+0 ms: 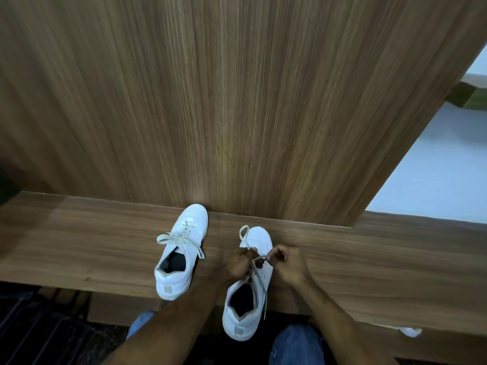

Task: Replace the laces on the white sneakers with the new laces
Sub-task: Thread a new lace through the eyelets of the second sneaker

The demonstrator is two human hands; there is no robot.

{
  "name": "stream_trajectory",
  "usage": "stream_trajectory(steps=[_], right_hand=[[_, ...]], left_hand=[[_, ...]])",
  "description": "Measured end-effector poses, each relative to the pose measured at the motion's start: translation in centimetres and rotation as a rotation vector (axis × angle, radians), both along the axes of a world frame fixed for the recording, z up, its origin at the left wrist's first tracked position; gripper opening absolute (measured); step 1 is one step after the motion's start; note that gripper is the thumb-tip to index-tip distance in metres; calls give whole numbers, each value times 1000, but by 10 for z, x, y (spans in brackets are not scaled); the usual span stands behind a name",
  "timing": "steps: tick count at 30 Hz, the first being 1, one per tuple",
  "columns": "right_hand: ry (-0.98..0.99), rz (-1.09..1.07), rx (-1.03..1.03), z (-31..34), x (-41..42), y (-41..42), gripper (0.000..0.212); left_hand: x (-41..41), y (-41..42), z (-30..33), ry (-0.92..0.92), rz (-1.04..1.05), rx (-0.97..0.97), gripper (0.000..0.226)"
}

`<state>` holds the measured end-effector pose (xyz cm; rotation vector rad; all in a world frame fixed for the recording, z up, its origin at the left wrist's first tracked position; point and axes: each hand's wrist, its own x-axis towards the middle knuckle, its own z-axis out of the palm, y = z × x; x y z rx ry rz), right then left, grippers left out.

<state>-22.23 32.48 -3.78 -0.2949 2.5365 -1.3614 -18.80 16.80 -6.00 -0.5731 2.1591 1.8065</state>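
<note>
Both hands — left hand (pixel 241 262) and right hand (pixel 288 262) — pinch the cream flat lace (pixel 259 259) over the right white leather sneaker (pixel 247 299), which points away on the brown wooden shelf (pixel 92 243) — heel nearest.

White sneakers (pixel 181 248), cream laces (pixel 181 239), dark insoles; brown wood-grain shelf (pixel 79 243) and panel (pixel 210 101); blue jeans (pixel 295 346).

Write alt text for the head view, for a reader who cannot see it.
Both hands work the lace of the right-hand white sneaker on a wooden ledge: the left hand and the right hand each pinch part of it. The other white sneaker stands to its left, already tied in a bow, toe against a wooden panel.
</note>
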Motion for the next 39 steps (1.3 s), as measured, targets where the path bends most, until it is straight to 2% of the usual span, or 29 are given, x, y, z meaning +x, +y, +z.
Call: stream_trajectory(steps=[3,6,10,13,14,16,18,20,22,24,25,27,30,33,35,37,39], right_hand=[[-324,-126,-245,12,16,8,21],[-436,-81,-204,11,31,16,32],[-399,193,-78,10,43,4,49],[-258,285,73,1,40,-8,38],[-208,298,120,-6,38,-11,32],[-110,289,232,-20,33,-16,47],[-53,247,242,-31,30,-21,46],[-39,169,168,-23,34,-27,41],[-48,79,96,-23,35,-30,22],[-115,8,41,-27,33,-31,42],[-185,-22,-2,-29,32,-30,45],[-333,-83,-117,-30,31,-29,35],[-459,-106,-180,-24,29,-29,22],[-564,-121,-212,-17,22,-29,28],[-600,-103,-197,-11,19,-30,31],[-585,-115,-192,-8,19,-31,30],[-492,-134,-183,-11,19,-31,29]], left_hand=[[0,1,5,9,92,80,35],[0,3,4,-7,118,128,35],[-1,6,11,-43,125,140,11],[-2,4,15,-70,139,160,7],[-2,2,15,-74,134,156,9],[-1,-2,8,-70,131,113,21],[4,-4,5,-53,137,99,23],[4,-4,8,-13,98,11,31],[6,-7,11,77,28,-96,33],[11,-13,14,149,-70,-202,24],[14,-19,12,164,-120,-232,16],[22,-29,9,205,-205,-302,16],[30,-35,19,268,-367,-597,17],[31,-35,24,422,-503,-935,21],[29,-36,24,535,-601,-1086,22],[26,-36,24,550,-664,-1106,23],[24,-37,24,527,-639,-999,20]])
